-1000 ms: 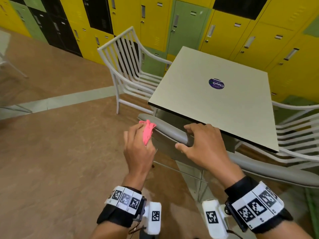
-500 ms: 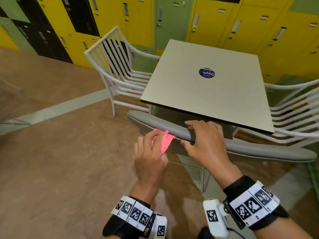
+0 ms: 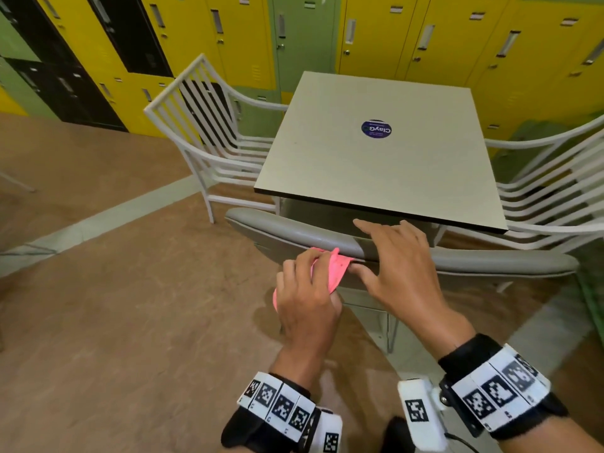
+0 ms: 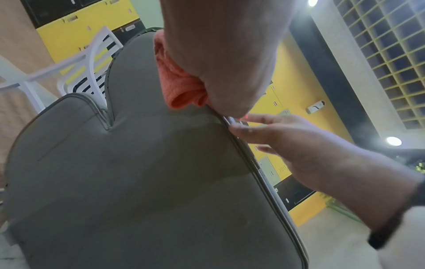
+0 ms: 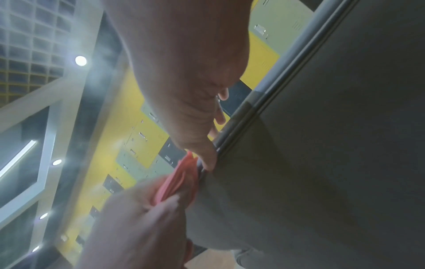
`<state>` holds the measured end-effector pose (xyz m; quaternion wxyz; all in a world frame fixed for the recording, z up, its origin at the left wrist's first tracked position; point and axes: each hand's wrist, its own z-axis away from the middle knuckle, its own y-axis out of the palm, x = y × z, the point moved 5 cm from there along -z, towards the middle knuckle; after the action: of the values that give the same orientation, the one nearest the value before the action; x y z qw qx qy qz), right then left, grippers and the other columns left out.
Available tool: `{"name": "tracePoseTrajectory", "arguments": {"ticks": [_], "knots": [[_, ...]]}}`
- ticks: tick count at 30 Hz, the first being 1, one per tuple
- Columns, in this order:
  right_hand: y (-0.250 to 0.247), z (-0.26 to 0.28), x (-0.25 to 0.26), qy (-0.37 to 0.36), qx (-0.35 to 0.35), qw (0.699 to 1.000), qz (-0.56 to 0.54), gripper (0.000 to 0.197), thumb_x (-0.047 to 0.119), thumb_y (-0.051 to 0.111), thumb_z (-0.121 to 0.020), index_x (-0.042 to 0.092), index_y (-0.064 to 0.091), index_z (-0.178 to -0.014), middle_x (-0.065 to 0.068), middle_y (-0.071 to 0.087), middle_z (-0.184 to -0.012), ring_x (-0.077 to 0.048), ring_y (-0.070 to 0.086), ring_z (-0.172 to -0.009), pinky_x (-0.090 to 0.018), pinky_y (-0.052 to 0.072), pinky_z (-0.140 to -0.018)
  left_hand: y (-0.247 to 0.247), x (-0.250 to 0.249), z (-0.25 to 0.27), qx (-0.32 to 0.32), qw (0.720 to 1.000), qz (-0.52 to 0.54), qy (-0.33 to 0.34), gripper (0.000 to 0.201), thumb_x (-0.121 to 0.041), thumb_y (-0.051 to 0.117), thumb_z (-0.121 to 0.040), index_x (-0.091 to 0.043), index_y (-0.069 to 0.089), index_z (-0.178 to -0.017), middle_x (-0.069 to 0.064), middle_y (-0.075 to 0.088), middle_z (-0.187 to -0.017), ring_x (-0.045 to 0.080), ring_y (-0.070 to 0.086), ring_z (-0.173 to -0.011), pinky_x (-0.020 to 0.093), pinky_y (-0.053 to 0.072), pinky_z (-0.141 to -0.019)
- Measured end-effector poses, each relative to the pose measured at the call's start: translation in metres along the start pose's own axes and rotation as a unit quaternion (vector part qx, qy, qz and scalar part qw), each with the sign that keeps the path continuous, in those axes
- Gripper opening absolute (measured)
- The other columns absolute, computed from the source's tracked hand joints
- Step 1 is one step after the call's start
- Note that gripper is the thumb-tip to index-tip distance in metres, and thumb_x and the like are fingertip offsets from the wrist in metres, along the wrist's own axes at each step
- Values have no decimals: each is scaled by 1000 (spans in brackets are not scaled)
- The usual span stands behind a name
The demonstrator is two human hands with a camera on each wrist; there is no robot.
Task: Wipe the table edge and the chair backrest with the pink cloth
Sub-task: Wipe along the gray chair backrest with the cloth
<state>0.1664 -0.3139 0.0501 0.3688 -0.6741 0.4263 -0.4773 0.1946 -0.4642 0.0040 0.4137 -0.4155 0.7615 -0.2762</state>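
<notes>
Gripped the cloth (image 3: pixel 329 273) bunched in the left hand (image 3: pixel 305 308), fingers curled round it, and pressed it to the rear face of the backrest (image 3: pixel 294 231) just under the padded top. Laid the right hand (image 3: pixel 400 273) over that top with fingers loose and fairly straight, thumb down the rear face beside the cloth, steadying rather than clenching. Judged best to spread the wad flatter, keep even pressure, and run long overlapping strokes along the rim seam. Would probably have needed to lift the right hand aside to reach the stretch beyond it. Left little gap ahead, with the table (image 3: pixel 376 168) and its dark edge (image 3: pixel 376 209) just past the backrest. Stood flanked by white chairs (image 3: pixel 199 125), with bare floor (image 3: pixel 130 322) leftward and behind for stepping round.
</notes>
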Motion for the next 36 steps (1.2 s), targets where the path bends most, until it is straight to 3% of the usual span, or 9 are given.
{"name": "tracePoseTrajectory", "arguments": {"ticks": [3, 7, 13, 18, 23, 28, 32, 36], "knots": [[-19, 9, -21, 34, 1, 999, 15, 67, 36, 85, -79, 24, 59, -140, 4, 71, -119, -22, 56, -115, -36, 22, -115, -1, 0, -1, 5, 1000, -3, -5, 59, -7, 53, -74, -13, 73, -128, 7, 68, -122, 29, 57, -93, 39, 41, -71], [-27, 12, -36, 61, -10, 998, 8, 65, 37, 85, -80, 26, 60, -138, 10, 73, -112, -18, 54, -108, -38, 30, -107, 5, -18, 1, 28, 999, 0, 15, 55, -6, 51, -77, -11, 72, -128, 9, 68, -121, 30, 57, -91, 41, 44, -69], [-16, 13, -38, 29, -20, 999, 10, 65, 31, 87, -78, 23, 61, -136, 5, 72, -108, -22, 59, -106, -40, 24, -117, 11, -30, 1, 22, 1000, -14, 3, 46, -7, 53, -79, -7, 73, -121, 11, 68, -117, 29, 57, -89, 39, 42, -67], [-12, 18, -40, -3, -42, 999, -7, 62, 27, 86, -78, 18, 62, -135, 3, 71, -106, -25, 61, -100, -45, 28, -118, 12, -34, 2, 20, 999, -31, 7, 47, -7, 53, -78, -6, 72, -121, 11, 68, -117, 29, 55, -89, 39, 41, -67], [-17, 21, -53, 5, -31, 999, -14, 68, 17, 86, -75, 19, 61, -138, 2, 72, -110, -22, 61, -107, -43, 25, -120, 27, -69, 9, 6, 999, -18, 34, 36, -7, 57, -85, -7, 75, -117, 11, 71, -113, 26, 58, -84, 36, 40, -65], [-52, 35, -96, 52, -4, 999, -14, 69, 32, 90, -75, 24, 63, -138, -1, 71, -118, -25, 57, -114, -34, 28, -107, 37, -90, 13, -8, 999, -32, -1, 42, -2, 52, -82, -6, 74, -117, 14, 71, -115, 30, 59, -84, 39, 42, -65], [-67, 45, -132, 60, 35, 998, -9, 68, 38, 87, -77, 27, 61, -139, 2, 67, -125, -20, 51, -117, -35, 36, -102, 43, -106, 17, -7, 999, -26, -21, 51, -1, 56, -74, -6, 75, -120, 13, 70, -115, 32, 57, -85, 39, 38, -68], [-72, 51, -162, 35, 55, 998, -8, 64, 36, 87, -77, 23, 64, -135, -1, 69, -122, -23, 54, -113, -34, 35, -96, 66, -174, 24, 72, 995, 42, 44, 47, -14, 57, -82, -11, 75, -125, 6, 70, -119, 22, 56, -91, 27, 31, -75]]}}
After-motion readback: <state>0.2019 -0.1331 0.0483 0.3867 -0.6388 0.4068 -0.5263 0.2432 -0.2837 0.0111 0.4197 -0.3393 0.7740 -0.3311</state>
